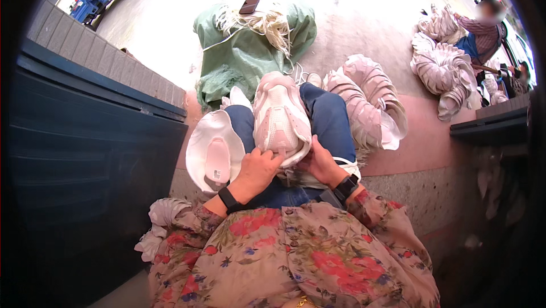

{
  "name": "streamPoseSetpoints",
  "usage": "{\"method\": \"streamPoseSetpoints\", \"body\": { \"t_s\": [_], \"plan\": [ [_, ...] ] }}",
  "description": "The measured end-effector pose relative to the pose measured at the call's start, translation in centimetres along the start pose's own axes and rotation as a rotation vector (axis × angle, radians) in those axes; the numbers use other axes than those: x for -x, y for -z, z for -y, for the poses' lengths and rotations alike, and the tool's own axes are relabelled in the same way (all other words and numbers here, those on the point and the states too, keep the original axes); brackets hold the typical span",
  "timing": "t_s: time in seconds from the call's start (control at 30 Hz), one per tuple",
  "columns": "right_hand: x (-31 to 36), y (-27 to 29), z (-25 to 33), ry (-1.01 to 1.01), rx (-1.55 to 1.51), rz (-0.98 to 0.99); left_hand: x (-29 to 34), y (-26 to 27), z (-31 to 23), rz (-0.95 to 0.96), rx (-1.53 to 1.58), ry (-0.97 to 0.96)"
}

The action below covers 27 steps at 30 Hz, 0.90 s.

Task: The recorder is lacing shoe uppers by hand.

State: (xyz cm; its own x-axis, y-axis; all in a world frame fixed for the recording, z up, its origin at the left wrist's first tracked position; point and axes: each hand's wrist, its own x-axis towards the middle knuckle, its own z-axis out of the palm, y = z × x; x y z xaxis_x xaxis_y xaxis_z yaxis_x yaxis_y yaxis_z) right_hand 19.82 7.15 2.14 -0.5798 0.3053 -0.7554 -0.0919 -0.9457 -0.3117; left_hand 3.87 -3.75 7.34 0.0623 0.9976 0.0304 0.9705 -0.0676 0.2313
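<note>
A pale pink and white shoe upper [278,103] lies lengthwise over my lap, its rounded far end pointing away from me. At its near end, my left hand [257,173] is closed on the rim, with the fingertips on the pink tongue area. My right hand [322,163] grips the right side of the same rim; some of its fingers are hidden under the edge. Beside my left thigh is a white, bowl-like upper [196,154] with a pink insole [218,160] inside, which carries a small printed label.
Ahead stands a green sack [239,61] topped with a bundle of white laces [273,32] and a dark phone [251,3]. Nested uppers [367,98] lie by my right leg. Dark blue door panels [91,143] flank the left. Farther right, a person [483,35] sits near more stacked uppers [443,72].
</note>
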Motion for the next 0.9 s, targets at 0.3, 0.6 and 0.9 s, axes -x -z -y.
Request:
{"method": "streamPoseSetpoints", "body": {
  "t_s": [0.3, 0.6, 0.9],
  "plan": [
    [1.3, -3.3, 2.5, 1.151, 1.437, -0.303, -0.4, 1.0, 0.3, -0.075, 0.193, -0.033],
    [0.5, -2.6, 2.3, 0.949, 1.764, -0.225, -0.5, -0.3, 4.0, -0.091, 0.372, 0.297],
    [0.2, -0.8, 0.7, 0.949, 1.865, -0.184, -0.5, -1.3, 3.3, 0.187, 0.042, 0.128]
  ]
}}
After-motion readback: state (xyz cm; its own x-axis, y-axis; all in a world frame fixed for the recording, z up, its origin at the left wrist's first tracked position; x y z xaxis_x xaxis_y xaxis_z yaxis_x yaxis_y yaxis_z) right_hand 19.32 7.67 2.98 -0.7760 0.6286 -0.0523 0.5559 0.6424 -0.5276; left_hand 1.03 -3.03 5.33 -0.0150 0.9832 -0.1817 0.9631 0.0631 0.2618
